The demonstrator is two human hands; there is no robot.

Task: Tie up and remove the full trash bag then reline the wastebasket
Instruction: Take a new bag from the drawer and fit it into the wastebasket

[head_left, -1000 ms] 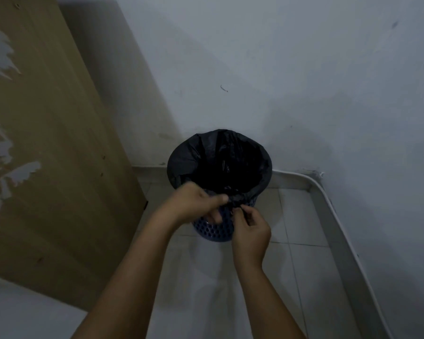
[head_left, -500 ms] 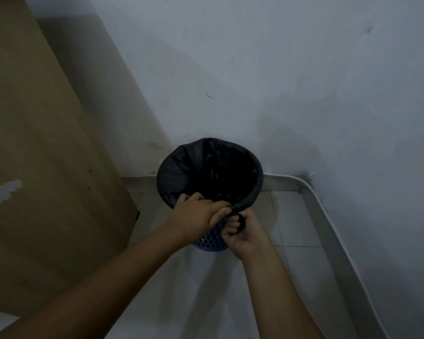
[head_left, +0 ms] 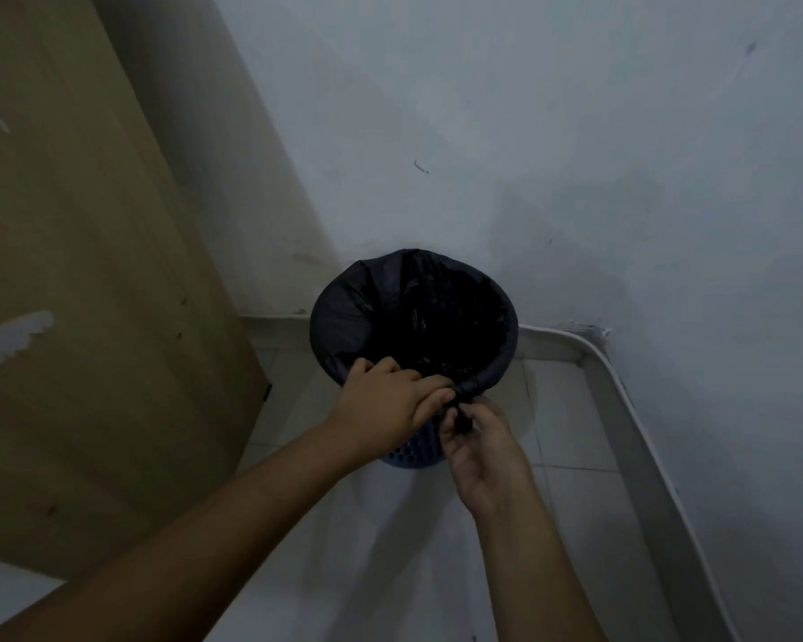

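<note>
- Wooden panel, tan, grey patches of worn finish along its edge at 9 o'clock; fills 8 to 11 o'clock.
- Wall, pale grey, small dark marks; 12 to 3 o'clock.
- Floor tiles, white; 5 to 6 o'clock.
- Baseboard, white, curving from 3 to 5 o'clock.

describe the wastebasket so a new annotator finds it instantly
Look where the tiled floor meets the pale wall, right of the wooden panel. The wastebasket stands there, blue and perforated. A black trash bag lines it, folded over its rim, and both hands work at the near edge.
</note>
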